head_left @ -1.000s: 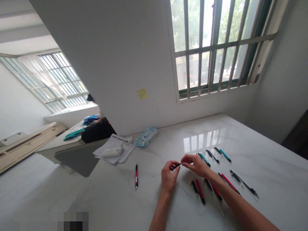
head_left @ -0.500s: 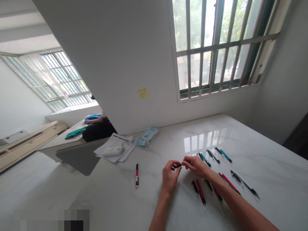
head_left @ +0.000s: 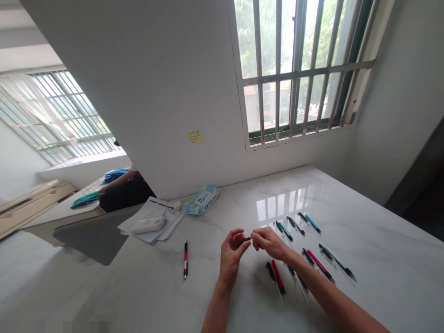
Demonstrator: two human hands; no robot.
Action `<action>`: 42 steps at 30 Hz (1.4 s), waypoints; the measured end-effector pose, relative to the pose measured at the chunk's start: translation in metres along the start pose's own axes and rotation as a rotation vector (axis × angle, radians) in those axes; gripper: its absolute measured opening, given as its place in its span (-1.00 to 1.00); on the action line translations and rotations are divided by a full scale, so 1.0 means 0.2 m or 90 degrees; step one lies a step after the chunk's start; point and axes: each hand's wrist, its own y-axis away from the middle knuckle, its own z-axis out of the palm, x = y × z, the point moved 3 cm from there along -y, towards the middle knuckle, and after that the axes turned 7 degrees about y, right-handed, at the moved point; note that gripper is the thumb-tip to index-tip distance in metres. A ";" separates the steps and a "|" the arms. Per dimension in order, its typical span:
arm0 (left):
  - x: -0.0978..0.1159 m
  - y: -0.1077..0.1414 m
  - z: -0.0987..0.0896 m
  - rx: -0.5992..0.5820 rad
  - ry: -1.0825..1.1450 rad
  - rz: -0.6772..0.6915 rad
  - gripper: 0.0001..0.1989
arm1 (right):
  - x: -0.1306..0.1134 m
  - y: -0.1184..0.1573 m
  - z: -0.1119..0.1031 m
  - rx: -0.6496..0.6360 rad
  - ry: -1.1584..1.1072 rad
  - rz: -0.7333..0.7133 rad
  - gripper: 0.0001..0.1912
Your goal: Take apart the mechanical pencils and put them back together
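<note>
My left hand (head_left: 231,254) is closed in a pinch round a short black pen part (head_left: 245,240), held above the table. Its tip points at my right hand (head_left: 268,243), whose fingers are pinched close to that tip; what they hold is too small to make out. Under and beside my right forearm lie pens taken apart: a red barrel (head_left: 277,275) with black parts and a thin refill, another red barrel (head_left: 317,262), a white barrel (head_left: 333,254), and teal barrels (head_left: 285,230) further back. A whole red and black pen (head_left: 186,259) lies left of my hands.
Papers (head_left: 152,231) with a white device (head_left: 148,225) on them lie at the table's left edge, beside a blue pack of wipes (head_left: 203,200). A grey chair back (head_left: 93,236) stands beyond. Another person's arm (head_left: 118,179) shows at a far table. A wall rises behind the marble-patterned table (head_left: 149,286).
The view has turned slightly right, so everything sits further left. My hands keep the same pinched pose, with the black pen part still in my left hand. The other person's arm has shifted.
</note>
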 end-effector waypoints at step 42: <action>-0.10 0.07 0.07 -0.041 0.063 -0.218 -0.49 | -0.15 0.20 -0.14 -0.011 0.437 -0.234 -0.03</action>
